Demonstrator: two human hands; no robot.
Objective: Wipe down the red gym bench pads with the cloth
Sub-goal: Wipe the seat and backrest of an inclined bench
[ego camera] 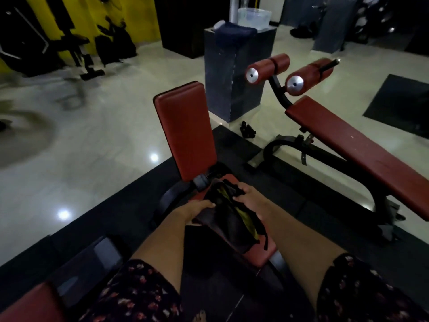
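A dark cloth with a yellow inner side [232,217] lies bunched on the red seat pad [257,255] of the near bench. My left hand [197,209] grips the cloth's left edge. My right hand [247,197] grips its upper right edge. Beyond the seat, the bench's red back pad [185,131] stands tilted upright. To the right sits a second bench with a long red pad [362,154] and two red roller pads [267,67], the nearer one [306,76] beside it.
A dark grey pillar [232,73] stands behind the benches with a dark towel and a clear plastic tub [254,17] on top. Black rubber mats [97,219] lie under the benches; glossy tiled floor [92,135] spreads left. Black gym machines [69,43] line the yellow wall.
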